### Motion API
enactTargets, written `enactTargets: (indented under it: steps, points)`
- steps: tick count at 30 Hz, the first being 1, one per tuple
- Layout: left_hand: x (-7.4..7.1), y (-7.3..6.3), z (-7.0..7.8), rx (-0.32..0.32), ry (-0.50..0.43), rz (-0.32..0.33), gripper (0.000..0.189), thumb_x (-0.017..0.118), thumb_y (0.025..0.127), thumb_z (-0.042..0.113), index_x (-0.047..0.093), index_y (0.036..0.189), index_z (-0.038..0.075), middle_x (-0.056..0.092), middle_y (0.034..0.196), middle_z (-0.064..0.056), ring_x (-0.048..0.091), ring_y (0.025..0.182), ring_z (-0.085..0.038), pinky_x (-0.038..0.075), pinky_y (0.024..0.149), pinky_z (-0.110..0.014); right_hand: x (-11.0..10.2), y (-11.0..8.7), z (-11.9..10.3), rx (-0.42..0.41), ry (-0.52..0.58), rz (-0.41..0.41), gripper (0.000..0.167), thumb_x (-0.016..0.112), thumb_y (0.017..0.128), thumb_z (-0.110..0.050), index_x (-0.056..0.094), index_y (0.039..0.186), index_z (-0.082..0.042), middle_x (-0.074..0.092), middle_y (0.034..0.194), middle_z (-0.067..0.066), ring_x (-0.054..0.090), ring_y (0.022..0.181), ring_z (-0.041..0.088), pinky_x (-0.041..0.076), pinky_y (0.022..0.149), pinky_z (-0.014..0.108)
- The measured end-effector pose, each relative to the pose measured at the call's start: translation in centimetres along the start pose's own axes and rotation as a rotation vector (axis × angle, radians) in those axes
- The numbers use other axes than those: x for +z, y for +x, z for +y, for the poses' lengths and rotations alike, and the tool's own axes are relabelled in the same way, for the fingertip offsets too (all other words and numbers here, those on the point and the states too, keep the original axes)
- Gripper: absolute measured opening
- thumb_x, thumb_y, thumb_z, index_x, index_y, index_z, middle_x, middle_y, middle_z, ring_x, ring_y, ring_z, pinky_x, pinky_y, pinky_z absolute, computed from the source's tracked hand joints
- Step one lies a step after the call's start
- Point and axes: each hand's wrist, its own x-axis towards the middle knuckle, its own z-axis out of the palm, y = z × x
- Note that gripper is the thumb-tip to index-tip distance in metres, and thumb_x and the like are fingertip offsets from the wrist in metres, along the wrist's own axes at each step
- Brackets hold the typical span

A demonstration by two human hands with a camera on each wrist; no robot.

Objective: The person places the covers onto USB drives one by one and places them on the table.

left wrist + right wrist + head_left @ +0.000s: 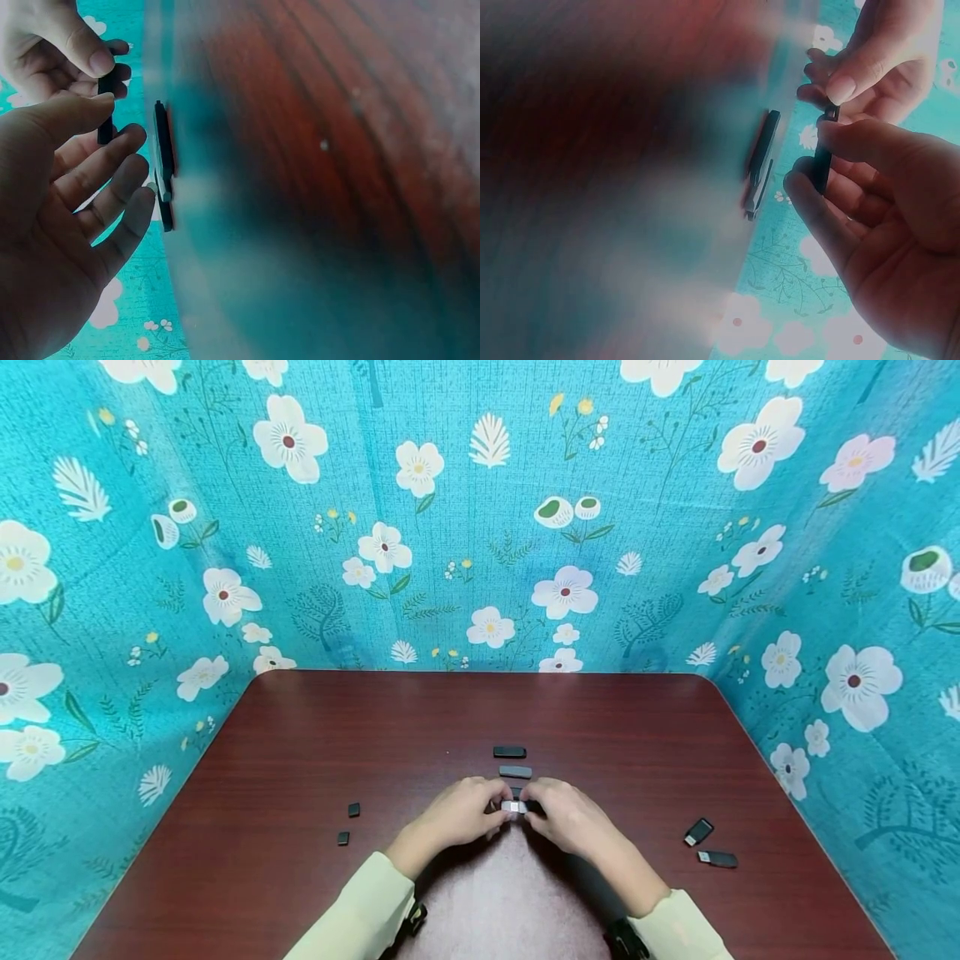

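Observation:
Over the table, a USB flash drive (513, 807) is held between the two hands, glinting pale from above and dark in the wrist views. My left hand (468, 811) pinches one end between thumb and fingers. The other end is pinched by my right hand (567, 814), its thumb and fingertips showing on the drive (823, 161) in the right wrist view. Just beyond the hands lie a black flash drive (510, 752) and a grey flash drive (515, 772), with one more dark piece (516, 792) partly hidden by the fingers.
Two small black caps (354, 810) lie on the left of the dark red table (337, 718). On the right are two black flash drives (717, 859) with bare metal plugs. A blue flowered cloth (450, 527) hangs round the table's back and sides.

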Motion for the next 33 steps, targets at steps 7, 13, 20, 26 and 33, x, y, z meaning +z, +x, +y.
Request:
enactTargets:
  steps: [7,13,20,26,33]
  points:
    - [0.1,0.0,0.3,0.007,0.027,0.011,0.019,0.072,0.094,0.033,0.07,0.109,0.021,0.062,0.084,0.015,0.057,0.083,-0.003,0.05,0.075,-0.029,0.0,0.1,-0.3,0.004,-0.005,-0.012,0.022,0.078,0.088,-0.009,0.071,0.108,-0.007,0.07,0.11,0.006,0.068,0.1,0.023,0.057,0.081,0.039]
    - [0.2,0.0,0.3,0.021,0.032,0.025,0.017,0.072,0.095,0.03,0.069,0.107,0.019,0.061,0.083,0.011,0.054,0.076,-0.004,0.048,0.069,-0.025,0.0,0.1,-0.5,0.039,-0.009,-0.021,0.022,0.077,0.088,-0.009,0.071,0.109,-0.005,0.071,0.113,0.01,0.069,0.102,0.025,0.057,0.083,0.04]
    - [0.1,-0.1,0.6,0.095,0.1,0.055,0.016,0.069,0.097,0.023,0.068,0.107,0.011,0.068,0.092,0.002,0.062,0.083,-0.01,0.053,0.075,-0.028,0.3,0.0,-0.9,-0.039,-0.101,0.061,0.014,0.078,0.087,-0.007,0.073,0.099,-0.008,0.071,0.096,0.003,0.069,0.089,0.019,0.056,0.073,0.036]
    - [-0.1,-0.3,0.9,0.145,0.145,0.071,0.016,0.068,0.098,0.02,0.066,0.108,0.007,0.071,0.101,-0.004,0.067,0.094,-0.018,0.055,0.082,-0.032,0.6,0.1,-1.3,-0.028,-0.14,0.081,0.012,0.079,0.084,-0.007,0.069,0.086,-0.012,0.065,0.084,-0.002,0.066,0.08,0.018,0.052,0.064,0.035]
    - [0.4,-0.1,0.5,0.14,0.129,0.027,0.015,0.068,0.098,0.023,0.066,0.105,0.009,0.071,0.099,-0.003,0.067,0.093,-0.017,0.055,0.082,-0.031,0.9,0.0,-0.9,-0.013,-0.121,0.039,0.014,0.08,0.085,-0.009,0.073,0.096,-0.01,0.07,0.093,0.001,0.069,0.086,0.019,0.056,0.07,0.035]
